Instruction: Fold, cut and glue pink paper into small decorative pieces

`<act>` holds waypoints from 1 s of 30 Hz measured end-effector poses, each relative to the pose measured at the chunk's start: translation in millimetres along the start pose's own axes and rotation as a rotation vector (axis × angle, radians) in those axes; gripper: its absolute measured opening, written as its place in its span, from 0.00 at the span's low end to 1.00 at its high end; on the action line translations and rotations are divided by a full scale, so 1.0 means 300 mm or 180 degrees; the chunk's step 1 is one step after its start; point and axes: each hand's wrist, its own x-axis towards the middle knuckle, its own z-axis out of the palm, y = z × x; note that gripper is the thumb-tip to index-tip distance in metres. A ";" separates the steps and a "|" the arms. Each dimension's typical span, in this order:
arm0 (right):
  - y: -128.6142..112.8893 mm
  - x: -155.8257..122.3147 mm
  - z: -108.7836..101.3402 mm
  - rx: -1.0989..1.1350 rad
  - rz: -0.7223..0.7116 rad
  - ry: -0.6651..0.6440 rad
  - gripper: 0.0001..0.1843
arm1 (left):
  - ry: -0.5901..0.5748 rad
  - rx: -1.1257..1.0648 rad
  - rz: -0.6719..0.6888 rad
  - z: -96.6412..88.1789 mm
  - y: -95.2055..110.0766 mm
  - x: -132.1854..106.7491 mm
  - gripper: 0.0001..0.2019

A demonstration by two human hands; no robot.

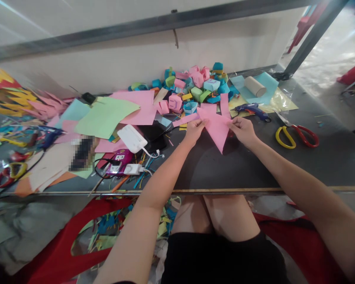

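Between my two hands hangs a sheet of pink paper (216,129), its lower end a point directed toward me. My left hand (194,131) pinches its left edge. On the other side my right hand (243,130) grips the right edge between thumb and fingers. Just behind the sheet lie pink paper strips (224,105) and a heap of small folded paper pieces (197,79) in pink, blue, green and yellow. To the right of my right hand rest a blue glue gun (253,111) and scissors (296,132) with one yellow and one red handle.
A cardboard tube (255,86) lies on blue paper at the back right. Left are green paper (106,116), a white power bank (132,138), a purple power strip (119,162), a second glue gun (49,136) and scissors (10,173). Paper scraps (106,225) litter the floor.
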 end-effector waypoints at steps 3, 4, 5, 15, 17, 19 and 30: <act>-0.001 -0.002 0.001 0.0008 0.0021 0.0004 0.26 | 0.0069 0.0067 -0.0065 0.002 0.008 -0.001 0.28; 0.000 -0.002 0.002 0.0012 0.0023 0.0004 0.26 | 0.0091 0.0077 -0.0074 0.002 0.009 -0.001 0.29; 0.001 -0.002 0.002 0.0014 0.0018 0.0007 0.26 | 0.0104 0.0077 -0.0078 0.003 0.010 -0.001 0.29; 0.015 0.006 -0.003 -0.0076 -0.0040 0.0085 0.27 | -0.0085 0.0033 0.0077 0.000 -0.015 -0.001 0.27; 0.017 0.005 -0.004 -0.0117 -0.0052 0.0056 0.28 | -0.0137 0.0109 0.0134 -0.002 -0.019 -0.001 0.27; 0.020 0.004 -0.005 -0.0128 -0.0068 0.0043 0.28 | -0.0142 0.0160 0.0191 -0.004 -0.021 0.000 0.28; 0.030 0.012 -0.008 0.0058 -0.0032 0.0210 0.26 | -0.0425 0.0317 0.0356 0.003 -0.004 -0.005 0.34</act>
